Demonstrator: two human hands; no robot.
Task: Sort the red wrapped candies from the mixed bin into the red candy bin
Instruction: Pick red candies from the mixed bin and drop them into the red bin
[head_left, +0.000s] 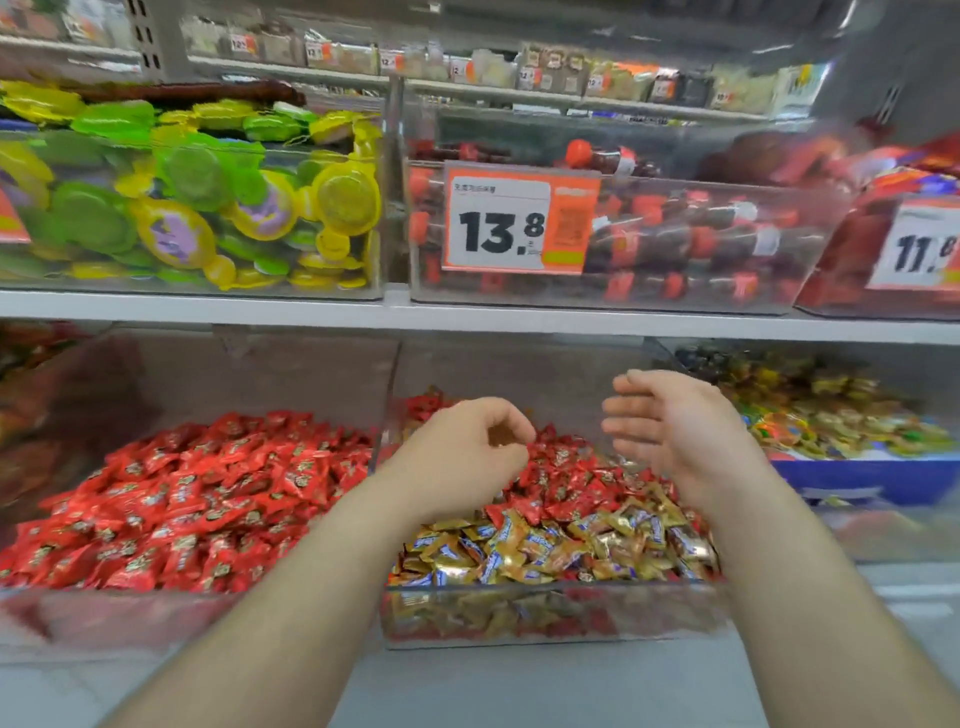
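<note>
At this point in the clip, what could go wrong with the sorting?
Gold wrapped candies lie against the red wrapped candies in the clear mixed bin, so a scoop could catch gold. The left hand, fingers curled, may spill over the bin divider. The right hand is open and holds nothing.

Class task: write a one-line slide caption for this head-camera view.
Both hands, left curled, right open, hover over the mixed bin beside the red candy bin.

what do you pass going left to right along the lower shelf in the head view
red candy bin → left hand → right hand → bin of gold and green sweets
</note>
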